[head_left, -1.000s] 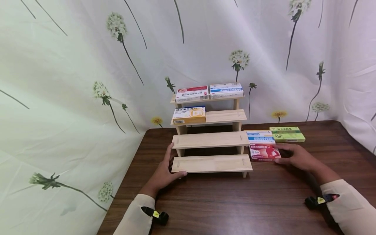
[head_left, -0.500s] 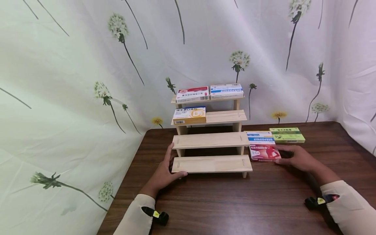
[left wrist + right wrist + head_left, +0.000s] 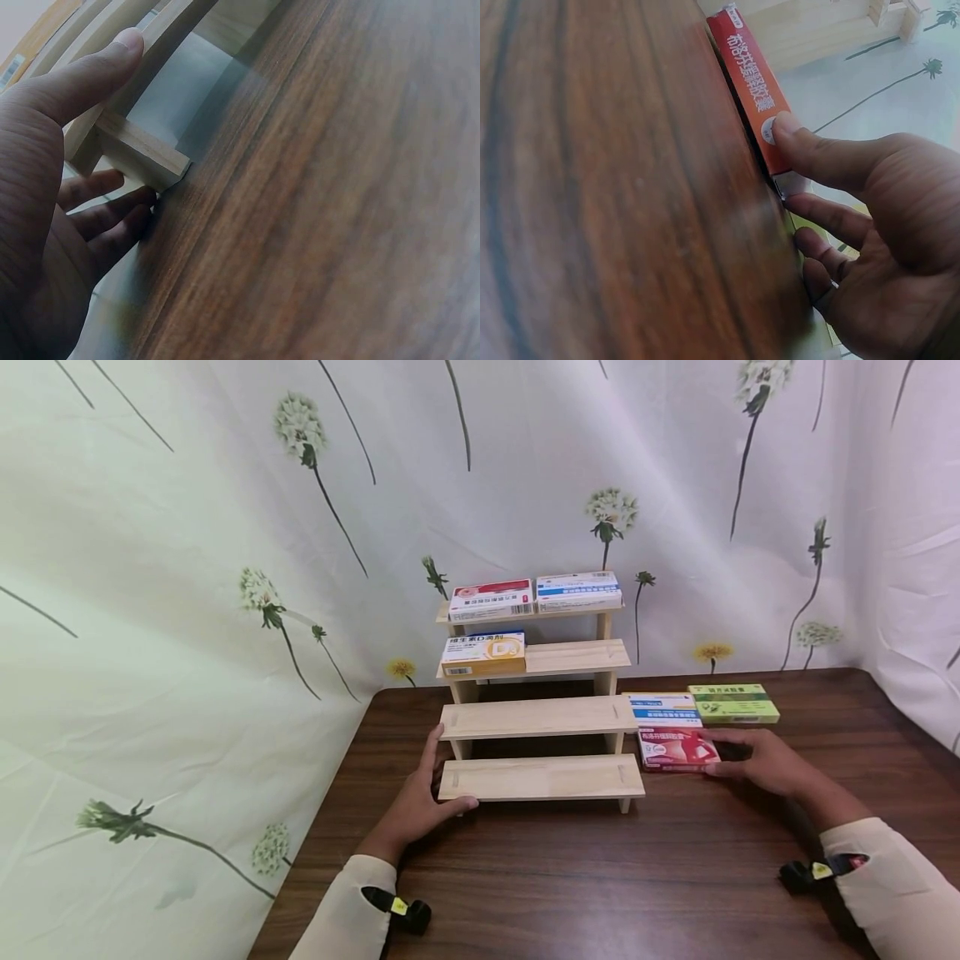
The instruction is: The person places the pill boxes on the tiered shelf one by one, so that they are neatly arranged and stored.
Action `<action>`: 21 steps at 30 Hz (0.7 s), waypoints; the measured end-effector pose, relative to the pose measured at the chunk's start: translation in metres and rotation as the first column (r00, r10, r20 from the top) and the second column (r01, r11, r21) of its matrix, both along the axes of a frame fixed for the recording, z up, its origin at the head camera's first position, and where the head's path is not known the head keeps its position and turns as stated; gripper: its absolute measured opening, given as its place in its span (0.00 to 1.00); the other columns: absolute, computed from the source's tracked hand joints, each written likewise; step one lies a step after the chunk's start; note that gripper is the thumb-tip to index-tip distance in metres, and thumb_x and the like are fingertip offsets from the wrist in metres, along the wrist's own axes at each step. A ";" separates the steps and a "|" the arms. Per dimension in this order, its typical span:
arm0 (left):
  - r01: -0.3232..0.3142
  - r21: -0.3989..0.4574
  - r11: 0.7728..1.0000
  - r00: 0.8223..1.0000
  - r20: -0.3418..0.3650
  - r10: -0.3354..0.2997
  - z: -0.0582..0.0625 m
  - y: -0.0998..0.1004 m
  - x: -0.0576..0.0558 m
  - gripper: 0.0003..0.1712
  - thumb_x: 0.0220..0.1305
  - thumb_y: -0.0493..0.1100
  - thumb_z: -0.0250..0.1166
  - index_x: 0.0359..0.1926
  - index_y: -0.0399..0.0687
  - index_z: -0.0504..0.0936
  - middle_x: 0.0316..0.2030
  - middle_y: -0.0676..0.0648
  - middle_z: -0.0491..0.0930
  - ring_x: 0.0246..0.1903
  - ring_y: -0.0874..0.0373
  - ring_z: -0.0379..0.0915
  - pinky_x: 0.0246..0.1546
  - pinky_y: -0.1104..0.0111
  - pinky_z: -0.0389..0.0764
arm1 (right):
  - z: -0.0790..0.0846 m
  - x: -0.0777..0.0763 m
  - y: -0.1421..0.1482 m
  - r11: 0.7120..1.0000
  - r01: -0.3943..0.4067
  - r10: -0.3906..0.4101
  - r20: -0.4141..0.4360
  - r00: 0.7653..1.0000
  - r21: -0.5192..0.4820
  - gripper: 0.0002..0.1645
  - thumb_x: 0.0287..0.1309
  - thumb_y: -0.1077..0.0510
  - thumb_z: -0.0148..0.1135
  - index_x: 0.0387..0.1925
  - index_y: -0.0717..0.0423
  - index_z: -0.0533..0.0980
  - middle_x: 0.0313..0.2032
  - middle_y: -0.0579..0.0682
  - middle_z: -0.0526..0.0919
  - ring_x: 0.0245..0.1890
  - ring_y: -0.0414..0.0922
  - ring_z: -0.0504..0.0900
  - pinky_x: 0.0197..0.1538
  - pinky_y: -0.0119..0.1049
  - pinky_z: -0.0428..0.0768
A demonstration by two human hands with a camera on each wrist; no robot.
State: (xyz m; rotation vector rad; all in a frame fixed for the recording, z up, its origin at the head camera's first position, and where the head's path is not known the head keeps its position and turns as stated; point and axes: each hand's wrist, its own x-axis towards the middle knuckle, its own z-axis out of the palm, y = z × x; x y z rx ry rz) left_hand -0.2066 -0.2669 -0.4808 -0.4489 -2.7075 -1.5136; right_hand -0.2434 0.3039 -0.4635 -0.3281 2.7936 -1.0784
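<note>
A four-step wooden display rack (image 3: 540, 778) stands mid-table in the head view. At its left end my left hand (image 3: 414, 806) grips the lowest step, thumb over the front edge. In the left wrist view, the fingers (image 3: 112, 217) curl beside the rack's leg (image 3: 142, 154). Right of the rack, my right hand (image 3: 761, 764) holds a red medicine box (image 3: 677, 750) by its right end. The right wrist view shows the thumb (image 3: 810, 146) on the printed side of this red box (image 3: 750, 82), which lies flat on the table, index finger at its end.
A blue-and-white medicine box (image 3: 663, 710) lies right behind the red one, and a green box (image 3: 733, 703) farther right. On the top step sit a red-and-white box (image 3: 491, 600) and a blue-and-white box (image 3: 577, 591). A vitamin D box (image 3: 483, 653) occupies the second step's left.
</note>
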 end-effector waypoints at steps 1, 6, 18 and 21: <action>-0.001 -0.001 1.000 1.000 0.001 0.001 0.000 0.000 0.000 0.78 0.57 0.56 0.86 0.86 0.88 0.33 0.83 0.39 0.65 0.75 0.39 0.73 0.75 0.37 0.70 | 0.000 0.000 0.000 1.000 0.002 -0.002 0.002 1.000 -0.001 0.42 0.67 0.44 0.77 0.77 0.54 0.75 0.72 0.74 0.73 0.64 0.67 0.73 0.65 0.67 0.72; -0.003 -0.006 1.000 1.000 0.006 0.004 0.001 0.001 0.000 0.78 0.57 0.56 0.86 0.86 0.88 0.33 0.83 0.39 0.65 0.74 0.39 0.74 0.74 0.37 0.70 | 0.000 0.000 0.003 1.000 0.018 -0.017 0.016 1.000 -0.011 0.42 0.67 0.44 0.78 0.77 0.55 0.75 0.73 0.75 0.73 0.64 0.68 0.73 0.65 0.69 0.71; 0.007 0.009 1.000 1.000 -0.002 -0.007 0.000 -0.001 0.001 0.77 0.58 0.56 0.86 0.86 0.88 0.34 0.82 0.39 0.66 0.74 0.39 0.75 0.74 0.37 0.70 | 0.005 0.000 0.007 0.999 0.040 -0.039 0.037 0.999 -0.023 0.44 0.65 0.42 0.79 0.77 0.51 0.75 0.75 0.76 0.70 0.69 0.70 0.70 0.68 0.72 0.70; 0.016 0.001 1.000 1.000 -0.018 -0.016 -0.001 -0.001 0.000 0.76 0.59 0.56 0.85 0.86 0.87 0.33 0.83 0.39 0.65 0.74 0.39 0.74 0.74 0.37 0.71 | 0.007 0.001 0.007 0.999 0.035 -0.035 0.029 0.999 -0.019 0.44 0.65 0.42 0.79 0.76 0.52 0.75 0.74 0.76 0.71 0.69 0.70 0.71 0.67 0.72 0.70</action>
